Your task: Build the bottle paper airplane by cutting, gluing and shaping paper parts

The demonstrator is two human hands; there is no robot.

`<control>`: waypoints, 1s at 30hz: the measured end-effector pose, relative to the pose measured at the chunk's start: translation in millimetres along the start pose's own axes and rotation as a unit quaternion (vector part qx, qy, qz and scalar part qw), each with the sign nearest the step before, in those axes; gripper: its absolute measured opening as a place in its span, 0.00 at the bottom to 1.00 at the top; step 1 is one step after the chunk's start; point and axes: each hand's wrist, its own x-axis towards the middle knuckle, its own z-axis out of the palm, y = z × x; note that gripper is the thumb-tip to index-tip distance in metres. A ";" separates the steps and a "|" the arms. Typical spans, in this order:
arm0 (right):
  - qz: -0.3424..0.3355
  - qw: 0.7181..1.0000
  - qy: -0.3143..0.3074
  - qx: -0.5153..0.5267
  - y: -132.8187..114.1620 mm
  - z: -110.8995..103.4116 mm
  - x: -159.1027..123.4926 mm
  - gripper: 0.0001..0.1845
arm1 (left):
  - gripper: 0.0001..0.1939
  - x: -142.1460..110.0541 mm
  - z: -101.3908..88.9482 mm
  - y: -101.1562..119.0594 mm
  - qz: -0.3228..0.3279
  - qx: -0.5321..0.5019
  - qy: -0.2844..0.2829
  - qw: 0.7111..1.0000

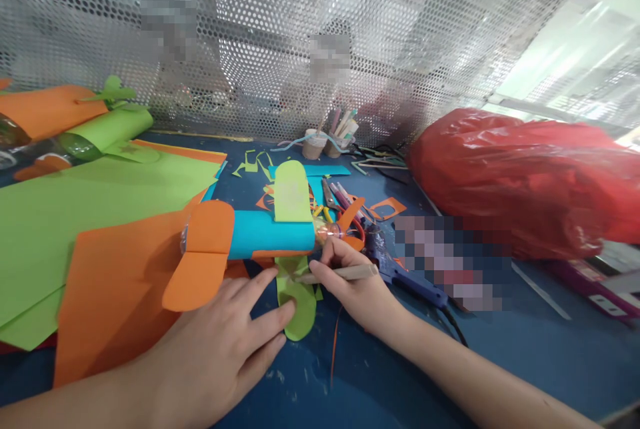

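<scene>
On the blue table lies a bottle wrapped in blue foam sheet (pixel 270 230), shaped like an airplane. It bears orange tail pieces (pixel 205 242) at one end and two green wings, one (pixel 293 192) on the far side and one (pixel 301 315) on the near side. My right hand (pixel 350 275) pinches a pale marker (pixel 350 273), whose tip is at the near wing. With fingers spread, my left hand (pixel 240 329) rests flat, its fingertips on that wing's edge.
Green foam sheets (pixel 100 209) and an orange sheet (pixel 125 282) are stacked at left, below other wrapped bottles (pixel 110 129). Scissors (pixel 329 194), a blue glue gun (pixel 415 285) and foam scraps lie right of the bottle. A red plastic bag (pixel 520 182) sits farther right; pen cups (pixel 314 143) stand behind.
</scene>
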 end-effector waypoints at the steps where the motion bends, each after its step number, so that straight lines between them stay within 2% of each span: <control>1: 0.000 1.000 0.001 -0.001 0.2 -0.1 0.1 0.14 | 0.20 0.4 -0.2 0.0 0.001 0.001 0.001 1.000; 17: -0.003 1.000 -0.003 0.006 0.5 -0.4 0.0 0.14 | 0.21 -2.8 5.6 1.2 -0.014 -0.008 0.007 1.000; 25: 0.002 1.000 0.005 0.001 1.5 -0.8 0.4 0.14 | 0.21 1.4 -1.9 -0.8 0.011 0.001 -0.004 1.000; 30: 0.009 1.000 0.002 0.000 0.3 -1.1 -0.4 0.14 | 0.20 0.8 -0.5 -0.9 0.003 -0.001 -0.002 1.000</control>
